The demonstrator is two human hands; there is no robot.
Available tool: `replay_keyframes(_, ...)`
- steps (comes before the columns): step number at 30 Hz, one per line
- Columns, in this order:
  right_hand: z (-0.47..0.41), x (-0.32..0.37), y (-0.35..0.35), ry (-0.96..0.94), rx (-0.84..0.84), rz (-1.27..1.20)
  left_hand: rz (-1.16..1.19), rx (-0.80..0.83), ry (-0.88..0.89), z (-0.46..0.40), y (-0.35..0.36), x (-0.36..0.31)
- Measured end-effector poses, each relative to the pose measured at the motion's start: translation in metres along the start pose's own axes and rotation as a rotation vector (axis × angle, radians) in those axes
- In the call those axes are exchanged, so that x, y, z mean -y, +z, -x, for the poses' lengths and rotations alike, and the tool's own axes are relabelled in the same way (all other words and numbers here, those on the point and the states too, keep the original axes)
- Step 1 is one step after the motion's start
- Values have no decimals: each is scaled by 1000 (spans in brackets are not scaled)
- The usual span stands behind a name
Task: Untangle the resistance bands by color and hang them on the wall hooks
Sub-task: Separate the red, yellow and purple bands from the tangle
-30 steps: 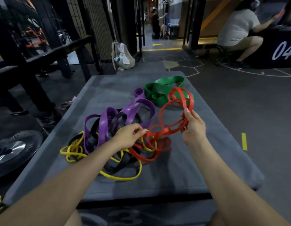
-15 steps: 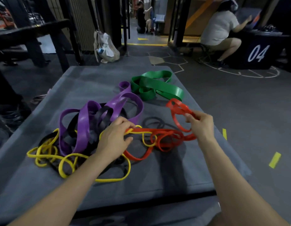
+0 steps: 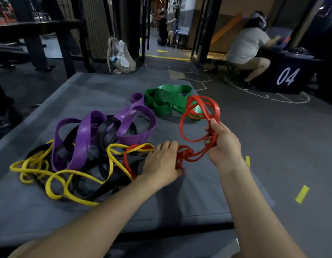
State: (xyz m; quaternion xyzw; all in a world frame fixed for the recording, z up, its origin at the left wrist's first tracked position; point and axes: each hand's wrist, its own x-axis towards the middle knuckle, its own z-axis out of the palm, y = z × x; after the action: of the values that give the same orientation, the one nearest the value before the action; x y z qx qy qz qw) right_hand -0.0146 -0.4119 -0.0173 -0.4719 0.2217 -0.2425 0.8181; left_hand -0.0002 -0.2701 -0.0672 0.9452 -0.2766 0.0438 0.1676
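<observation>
Since half a second ago the right hand [image 3: 223,144] has lifted its end of the red resistance band [image 3: 198,118] off the grey mat [image 3: 189,198], so its loops now stand in the air in front of the green band [image 3: 168,100]. Its fingers are curled around several red strands. Lower down, the left hand [image 3: 161,162] has shifted right and rests knuckles-up on the mat, fingers curled on the knotted red section between the hands. Left of it, still tangled together on the mat, lie the purple band [image 3: 83,138], the black band [image 3: 107,131] and the thin yellow band [image 3: 55,175]; one red loop runs under the yellow one.
</observation>
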Motion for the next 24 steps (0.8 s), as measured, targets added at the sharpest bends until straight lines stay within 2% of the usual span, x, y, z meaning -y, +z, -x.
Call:
replay_keyframes(4,0,0,3,13,6,-31,368,-16,-160,-11,-1,7)
replay_keyframes(7,2,-2,7,37,39,-61,351,-72,-144,-12,0,13)
replay_keyframes(10,4,-3,14,67,65,-98,435,-120,-155,-14,0,17)
replay_keyframes(13,5,-3,18,78,76,-117,566,-95,-153,-17,-4,20)
replay_keyframes(17,2,-4,17,65,25,-135,625,-28,-229,-18,-21,31)
replay_keyframes(21,-3,-7,14,79,-22,-164,1148,155,-330,-7,-45,50)
replay_keyframes(24,-4,-12,17,126,-32,-166,1380,189,-356,1,-55,64)
